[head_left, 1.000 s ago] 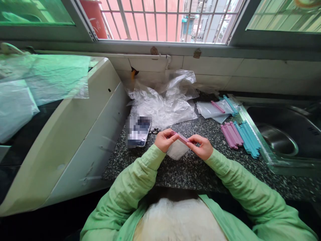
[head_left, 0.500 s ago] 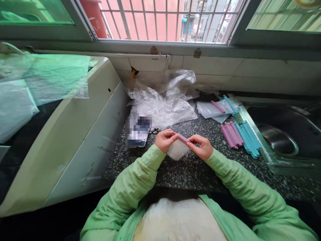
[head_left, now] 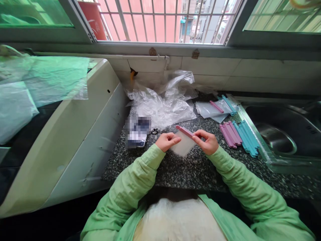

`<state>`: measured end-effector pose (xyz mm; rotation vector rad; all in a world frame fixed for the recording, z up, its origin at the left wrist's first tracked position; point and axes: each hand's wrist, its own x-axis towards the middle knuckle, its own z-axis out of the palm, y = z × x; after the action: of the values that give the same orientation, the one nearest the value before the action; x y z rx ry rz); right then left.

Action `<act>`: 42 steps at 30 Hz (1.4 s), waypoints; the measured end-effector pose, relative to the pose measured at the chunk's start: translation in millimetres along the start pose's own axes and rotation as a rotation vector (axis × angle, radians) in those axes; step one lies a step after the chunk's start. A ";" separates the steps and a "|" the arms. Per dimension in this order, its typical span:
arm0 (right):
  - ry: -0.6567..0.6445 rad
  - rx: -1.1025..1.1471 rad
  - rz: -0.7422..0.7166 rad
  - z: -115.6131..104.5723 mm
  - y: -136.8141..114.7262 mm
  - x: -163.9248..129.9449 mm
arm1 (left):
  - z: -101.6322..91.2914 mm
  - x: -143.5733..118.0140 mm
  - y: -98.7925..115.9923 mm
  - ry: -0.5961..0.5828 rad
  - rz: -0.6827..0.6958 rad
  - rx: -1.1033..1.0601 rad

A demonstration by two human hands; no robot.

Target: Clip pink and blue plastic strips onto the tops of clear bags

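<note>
A pink sealing clip [head_left: 185, 131] runs along the top edge of a small clear plastic bag [head_left: 184, 146], held over the counter in front of me. My right hand [head_left: 207, 142] is closed on the clip's right end, thumb against it. With thumb and fingers together, my left hand [head_left: 167, 141] pinches the left side of the bag, just below the clip's left end. That end of the clip sticks out free of my fingers. Whatever is inside the bag, if anything, I cannot make out.
Pink clips [head_left: 228, 134] and blue clips [head_left: 245, 138] lie in rows right of my hands, beside a steel sink [head_left: 278, 139]. Flat bags [head_left: 209, 109] lie behind them. Crumpled plastic [head_left: 163, 107] covers the back; a phone [head_left: 137, 132] lies to the left.
My left hand has come off the clip's left end and down onto the bag. The right hand, with the clip and bag, has shifted slightly right.
</note>
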<state>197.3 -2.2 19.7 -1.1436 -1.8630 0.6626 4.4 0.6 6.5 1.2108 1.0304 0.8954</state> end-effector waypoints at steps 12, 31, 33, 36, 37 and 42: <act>0.079 -0.006 0.037 -11.1 5.4 4.9 | 0.5 1.9 -5.6 -0.038 0.022 0.085; -0.034 0.051 0.012 -13.5 3.2 5.7 | -2.4 2.3 1.4 0.060 0.000 -0.030; -0.072 0.042 0.014 -12.8 1.3 6.0 | -3.1 1.8 5.5 0.089 0.042 -0.058; -0.155 0.037 0.027 -10.6 -1.5 6.6 | -1.2 -0.1 9.4 0.047 0.056 -0.088; -0.184 0.038 0.031 -9.6 -2.2 6.7 | 0.1 -1.0 10.1 0.025 0.048 -0.087; -0.239 0.063 0.081 -5.1 -1.7 6.9 | 3.6 -3.4 11.3 -0.008 0.052 -0.065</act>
<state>199.3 3.3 26.3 -1.1445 -1.9862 0.9322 6.7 -2.0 18.3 1.1899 0.9601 0.9576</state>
